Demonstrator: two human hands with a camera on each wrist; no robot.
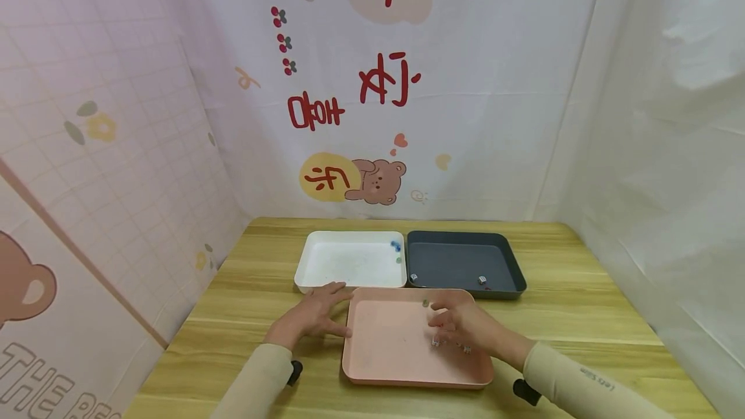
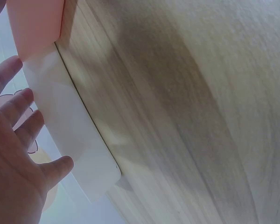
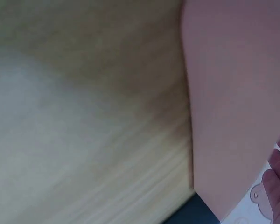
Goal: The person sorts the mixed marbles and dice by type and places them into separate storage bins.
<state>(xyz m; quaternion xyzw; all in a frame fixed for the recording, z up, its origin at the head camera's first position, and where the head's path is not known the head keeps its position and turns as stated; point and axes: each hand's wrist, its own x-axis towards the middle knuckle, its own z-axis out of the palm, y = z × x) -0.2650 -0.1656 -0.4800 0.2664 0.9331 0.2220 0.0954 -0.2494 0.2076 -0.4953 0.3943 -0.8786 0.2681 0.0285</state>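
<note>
A shallow pink tray (image 1: 384, 341) lies in front of me on the wooden table. Inside it, dice (image 1: 467, 349) are partly covered by my right hand (image 1: 465, 325), and a small greenish piece (image 1: 425, 303) lies near the far rim. The right hand hovers over that side with loosely bent fingers; a bit of red shows by them, too small to make out. No grip on anything is visible. At the tray's left rim, my left hand (image 1: 314, 315) has its fingers spread, thumb by the rim, fingertips towards the white tray (image 1: 343, 257).
Behind the pink tray, a dark grey tray (image 1: 460, 260) stands beside the white one. It holds white dice (image 1: 482, 280) and a small red piece (image 1: 487, 289). Blue pieces (image 1: 396, 246) and a pale green piece (image 1: 398, 260) lie in the white tray. Cloth walls surround the table.
</note>
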